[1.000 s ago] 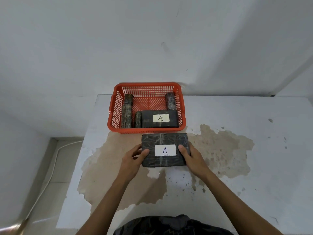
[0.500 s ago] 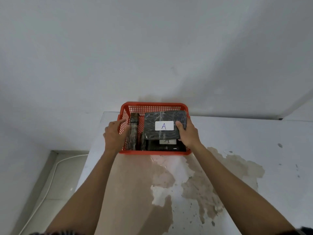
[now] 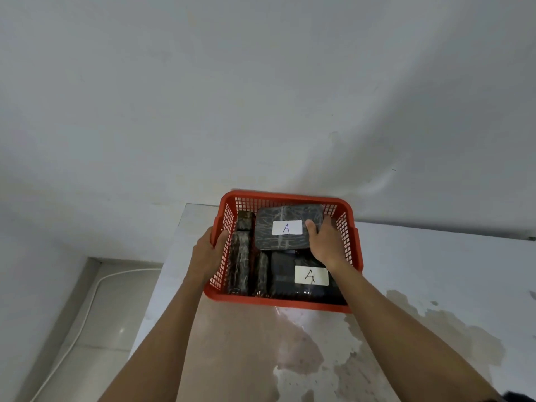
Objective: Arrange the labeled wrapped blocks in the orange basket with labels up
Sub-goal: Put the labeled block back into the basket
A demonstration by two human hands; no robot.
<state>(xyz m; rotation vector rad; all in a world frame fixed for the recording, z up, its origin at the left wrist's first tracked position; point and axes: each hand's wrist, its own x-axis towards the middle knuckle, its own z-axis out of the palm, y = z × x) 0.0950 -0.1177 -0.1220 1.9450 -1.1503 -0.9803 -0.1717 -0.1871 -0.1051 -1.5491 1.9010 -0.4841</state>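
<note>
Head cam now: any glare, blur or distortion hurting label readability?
Head view: soft, even light; both white "A" labels read sharply; slight sheen on the near black wrapped block; wide-angle bends the orange plastic mesh basket and the white table edge; no motion blur.

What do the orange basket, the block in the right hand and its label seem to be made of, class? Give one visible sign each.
Orange basket: moulded plastic, judging by its uniform colour and grid of holes.
Block in the right hand: core hidden; wrapped in dark, slightly glossy film, probably plastic, creased and streaked.
Label: looks like matte white paper with a handwritten A.
</note>
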